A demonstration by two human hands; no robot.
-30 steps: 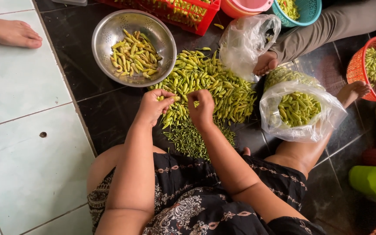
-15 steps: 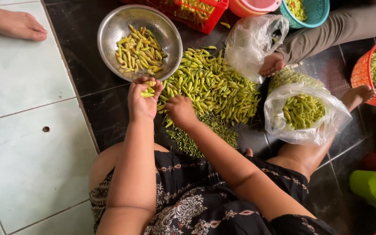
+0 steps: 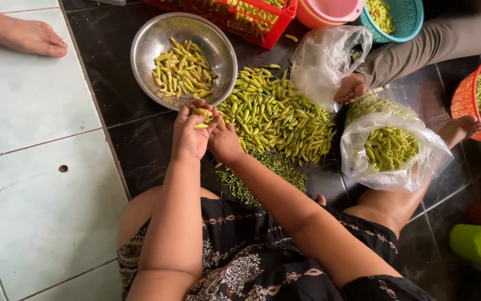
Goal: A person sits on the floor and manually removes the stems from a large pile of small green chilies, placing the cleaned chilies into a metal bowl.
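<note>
My left hand [image 3: 189,134] is shut on a few green chili peppers [image 3: 201,113], just below the rim of a round steel bowl [image 3: 151,42] that holds plucked chilies. My right hand [image 3: 224,142] presses against the left one, fingers on the same peppers. A big heap of green chilies [image 3: 277,114] lies on the dark floor tiles to the right of both hands. A smaller pile of thin green stems [image 3: 257,178] lies nearer my knees.
A clear plastic bag of chilies [image 3: 388,150] rests by my right knee. Red crate [image 3: 263,22], pink bowl [image 3: 329,10], teal basket [image 3: 402,22] and orange basket [image 3: 474,100] line the far side. Other people's bare feet [image 3: 26,36] [image 3: 349,89] rest nearby.
Both hands left the chili heap and moved left toward the steel bowl. They now meet at its near rim with peppers held between them.
</note>
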